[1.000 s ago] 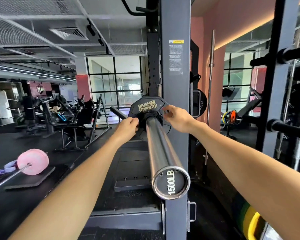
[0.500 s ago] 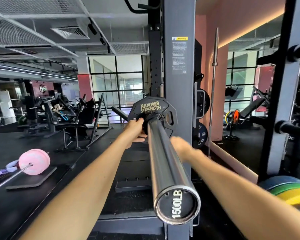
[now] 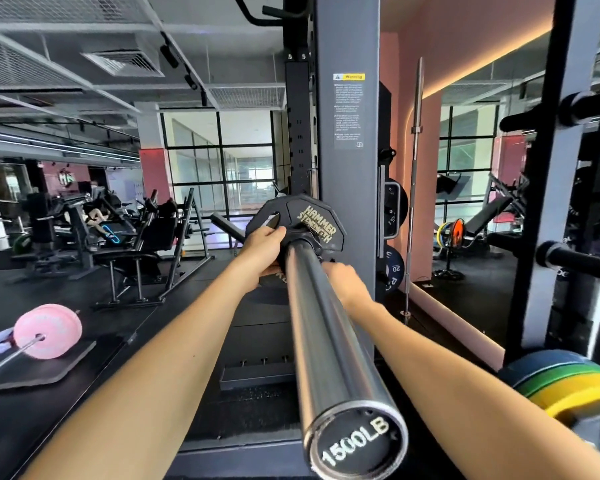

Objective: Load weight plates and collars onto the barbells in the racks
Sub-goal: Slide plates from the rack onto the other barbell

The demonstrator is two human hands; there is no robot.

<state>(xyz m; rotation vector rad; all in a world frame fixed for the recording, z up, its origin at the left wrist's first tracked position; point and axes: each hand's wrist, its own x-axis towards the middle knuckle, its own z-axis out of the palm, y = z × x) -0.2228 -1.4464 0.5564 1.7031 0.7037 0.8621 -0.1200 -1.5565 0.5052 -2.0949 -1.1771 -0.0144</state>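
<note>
**Plate seating on the sleeve**

Black weight plate sits far down the barbell sleeve, beside the rack upright. Left hand grips its rim; right hand reaches underneath — grip hidden. Best push evenly — flush against the collar stop.

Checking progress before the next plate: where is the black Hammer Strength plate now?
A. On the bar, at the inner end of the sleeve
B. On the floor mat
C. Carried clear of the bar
A: the black plate sits threaded on the bar, far from its near end.
</note>
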